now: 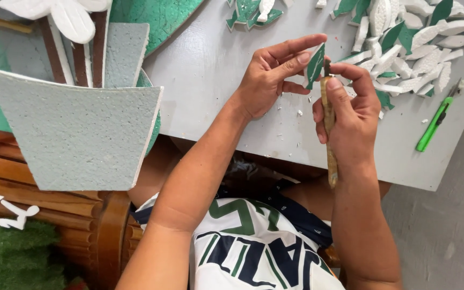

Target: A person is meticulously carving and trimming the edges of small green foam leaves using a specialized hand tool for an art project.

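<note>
A grey foam pot [79, 134] stands at left. The left hand [267, 80] pinches a green leaf [315, 65] upright above the table [210, 70], edge exposed to the knife [328, 123], which the right hand [350, 115] grips tight. Cut leaves [409, 48] and a green cutter [435, 122] lie right.

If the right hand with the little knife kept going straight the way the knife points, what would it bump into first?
The right hand holds a wooden-handled knife pointing up and away, its tip beside the green leaf piece pinched in the left hand. It would likely meet that leaf first, though depth is hard to judge.
</note>
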